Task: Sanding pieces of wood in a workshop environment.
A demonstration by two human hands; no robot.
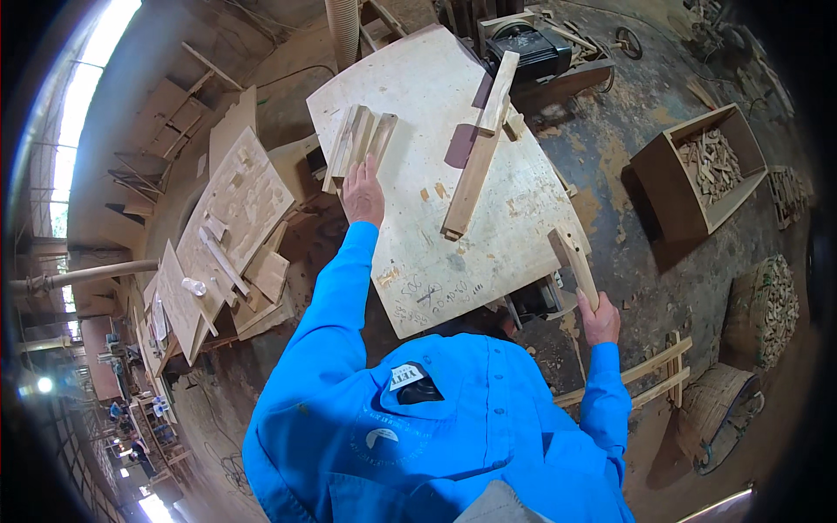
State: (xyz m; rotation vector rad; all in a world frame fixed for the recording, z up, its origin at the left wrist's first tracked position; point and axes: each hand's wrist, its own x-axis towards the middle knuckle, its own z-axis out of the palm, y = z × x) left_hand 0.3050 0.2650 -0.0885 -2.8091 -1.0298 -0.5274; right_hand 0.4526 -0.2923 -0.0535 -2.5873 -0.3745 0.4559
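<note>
My left hand (362, 193) reaches over the left part of a pale worktable (410, 235). Its fingers are stretched out and rest against the near end of a small group of short wooden pieces (356, 139) lying side by side. At the table's right edge, my right hand (600, 319) is closed round the lower end of a wooden piece (577, 266), whose far end reaches the tabletop corner. Between the hands, a long wooden bar (475, 179) lies slantwise on the table. Another wooden piece (500, 91) extends from its far end, over a dark reddish patch.
A motor (527, 50) sits behind the table's far right edge. To the right stand an open wooden box (667, 183) of wood offcuts and a filled sack (741, 305). Boards (231, 200) lean on the left, and wooden rails (649, 370) lie near my right forearm.
</note>
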